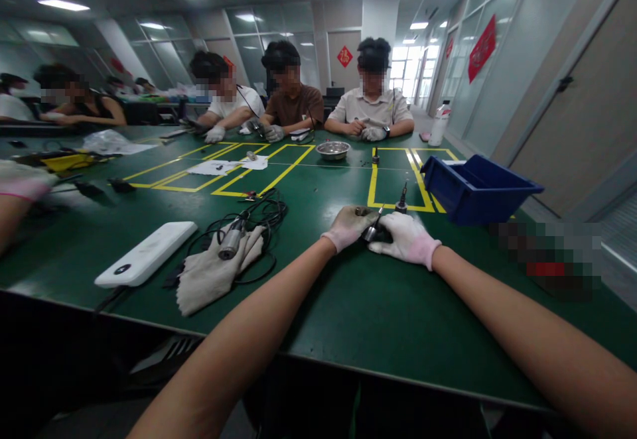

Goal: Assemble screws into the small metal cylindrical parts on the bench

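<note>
My gloved left hand (351, 227) is closed at one end of a small dark metal part with a thin shaft (372, 232). Fingers of my gloved right hand (405, 239) are curled round the other side of it, so both hands meet on this part just over the green table (328, 306). Its exact kind is too small and blurred to tell. Right behind my right hand stands a similar upright piece with a pointed tip (401, 199). Farther off, another small dark upright piece (375, 156) is inside a yellow-taped rectangle.
To the right is a blue bin (485, 190); a steel bowl (333, 151) sits farther back. On the left lie a white power bank (146, 253), a cloth (199, 286) under a metal cylinder (231, 240), and tangled black cables (271, 210). Several people sit around the table.
</note>
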{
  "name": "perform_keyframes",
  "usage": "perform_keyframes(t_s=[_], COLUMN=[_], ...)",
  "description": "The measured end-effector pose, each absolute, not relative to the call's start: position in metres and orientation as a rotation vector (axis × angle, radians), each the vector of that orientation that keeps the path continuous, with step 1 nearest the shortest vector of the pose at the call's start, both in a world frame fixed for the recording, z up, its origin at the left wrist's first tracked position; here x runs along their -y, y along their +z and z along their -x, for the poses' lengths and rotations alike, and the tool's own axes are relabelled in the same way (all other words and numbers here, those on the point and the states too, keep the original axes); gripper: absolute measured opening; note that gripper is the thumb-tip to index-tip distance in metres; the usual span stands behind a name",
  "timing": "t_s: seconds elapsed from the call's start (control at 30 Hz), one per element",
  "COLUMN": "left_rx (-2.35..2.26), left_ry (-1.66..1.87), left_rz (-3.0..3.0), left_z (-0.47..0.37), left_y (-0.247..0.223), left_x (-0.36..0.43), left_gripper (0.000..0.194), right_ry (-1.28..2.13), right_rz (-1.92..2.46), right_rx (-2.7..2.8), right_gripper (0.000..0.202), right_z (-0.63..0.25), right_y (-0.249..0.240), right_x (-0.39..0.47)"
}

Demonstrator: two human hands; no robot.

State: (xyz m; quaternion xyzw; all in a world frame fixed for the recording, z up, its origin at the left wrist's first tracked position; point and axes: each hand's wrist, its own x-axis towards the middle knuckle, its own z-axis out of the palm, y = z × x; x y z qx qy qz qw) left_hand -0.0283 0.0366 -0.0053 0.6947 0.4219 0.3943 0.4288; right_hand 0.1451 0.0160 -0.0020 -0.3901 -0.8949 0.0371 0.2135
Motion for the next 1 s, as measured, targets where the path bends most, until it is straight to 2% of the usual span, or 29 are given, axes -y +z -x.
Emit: perform_keyframes(t_s=[0.13,0.27,0.4,0.57,0.63,0.8,1.0], left_rx=[-1.064,-1.200,-1.308,-1.172,-1.096,-0.938,-0.884], left_ry=[0.948,0.901,0.953,1.030,0.999,0.994,1.104], left_rz=[-1.704,-1.650,-1.425,-0.966,-0.747,-0.339,-0.100], left_z=[0.032,0.035,0.033,0.039,0.046,0.063,0.068], left_y=[-0.003,-0.006,-0.007,-0.002,0.000,0.004,0.004], left_x=[-0.038,-0.040,-0.041,-0.051,-0.057,-0.067,-0.074], left_gripper=[0.039,0.050,0.060,0.064,0.060,0.034,0.033], right_ry=[0.067,0.013,0.171,0.310,0.325,0.357,0.348], right_rz=[1.092,1.118,1.147,1.122,1.108,1.095,1.048], right_rx=[2.482,2.479,2.358,2.210,2.200,2.188,2.175], right_gripper=[0.034,0.031,0.037,0.040,0.039,0.039,0.037], right_z=[-0.144,-0.145,-0.149,-0.154,-0.154,-0.153,-0.154], right_y=[-0.001,0.000,-0.001,-0.003,-0.003,-0.003,-0.006], right_x=[-0.014,-0.012,-0.015,-0.021,-0.021,-0.021,-0.023])
